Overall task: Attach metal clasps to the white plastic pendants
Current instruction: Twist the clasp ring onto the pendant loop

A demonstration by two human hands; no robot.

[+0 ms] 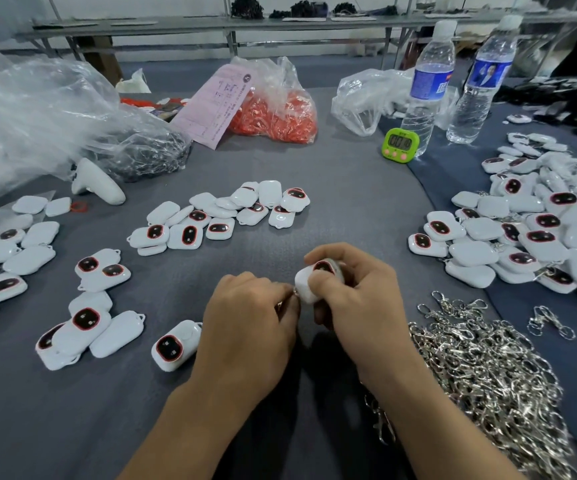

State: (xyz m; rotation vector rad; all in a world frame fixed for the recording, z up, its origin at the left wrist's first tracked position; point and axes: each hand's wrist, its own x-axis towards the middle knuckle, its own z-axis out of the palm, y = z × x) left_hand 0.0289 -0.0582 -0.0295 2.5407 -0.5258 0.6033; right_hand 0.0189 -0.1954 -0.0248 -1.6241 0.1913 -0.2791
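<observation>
Two hands busy low at the middle of the grey cloth [349, 202]: grips one white pendant [306, 287] in the right hand [356, 292], fingers curled round it, dark window uppermost; pinches a metal clasp [294, 291] in the left hand [249, 313], hard against the pendant's near corner; shows only a glint of metal there, so cannot tell whether already through the loop.

Could catch the right forearm in the big heap of loose clasps [481, 368] lying against it and drag a tangle across the cloth; could let the smooth pendant twist in the grip under a sideways push from the clasp; could drop the clasp from so small a pinch, working mostly by feel behind the fingers.

Around, from bulk down: crumpled clear bag [38, 109] at far left; pile of pendants [522, 237] at right; loose pendants [224, 216] in clusters at left and centre; bag of orange pieces [276, 112] with a pink slip [218, 102]; two water bottles [425, 84]; green timer [399, 143]. Nothing between the hands and the work; closest in, one stray pendant [174, 344] just beside the left wrist, easy to knock.
</observation>
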